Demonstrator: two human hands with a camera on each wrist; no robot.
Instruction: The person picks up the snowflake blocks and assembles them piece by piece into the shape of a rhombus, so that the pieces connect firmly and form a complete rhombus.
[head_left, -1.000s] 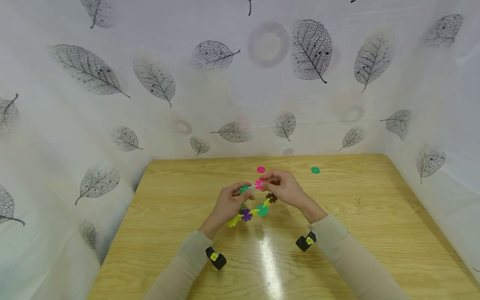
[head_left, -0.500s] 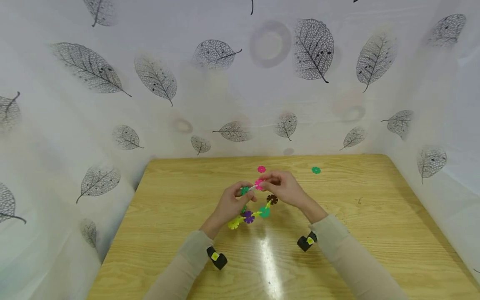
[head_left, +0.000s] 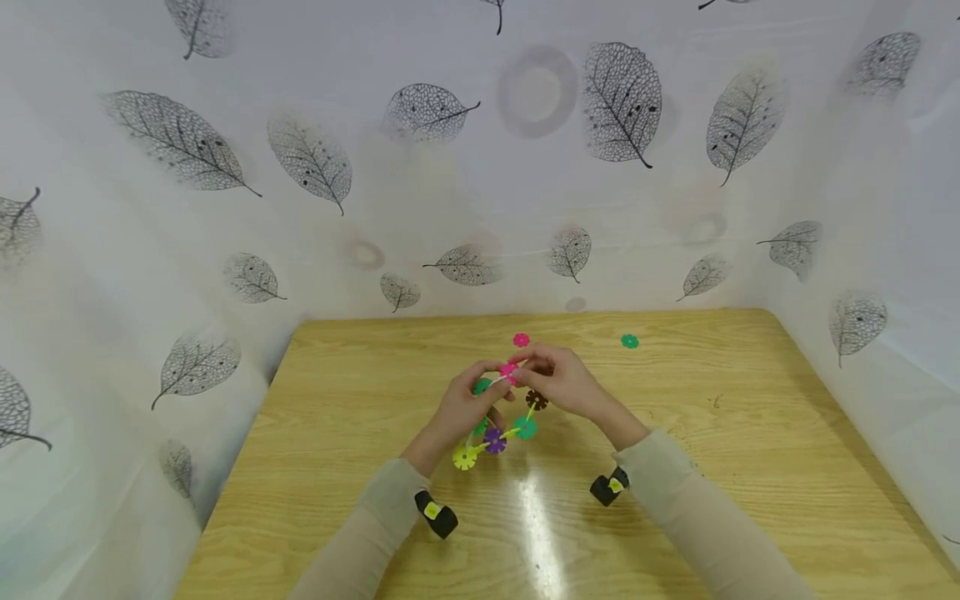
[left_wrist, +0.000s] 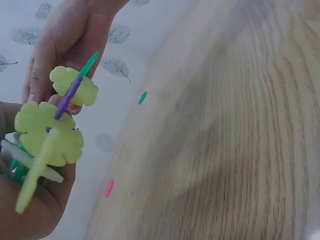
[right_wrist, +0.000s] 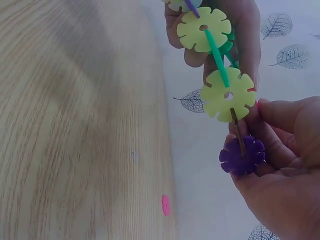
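My left hand holds one end of a chain of slotted flower-shaped discs, its fingers about a green disc and a white one. From there the chain loops down through a yellow disc, a purple disc and a turquoise disc to a brown disc under my right hand. A pink disc is pinched in the right fingertips, right at the left fingers. In the right wrist view, a dark purple disc hangs close by the right palm.
A loose pink disc lies on the wooden table behind the hands. Farther right is a loose green disc. A white curtain with leaf prints surrounds the table's back and sides.
The right hand and its pink disc have shifted slightly left, closer to the left fingers. The hanging part of the chain has swung a little lower, its yellow disc turned more face-on.
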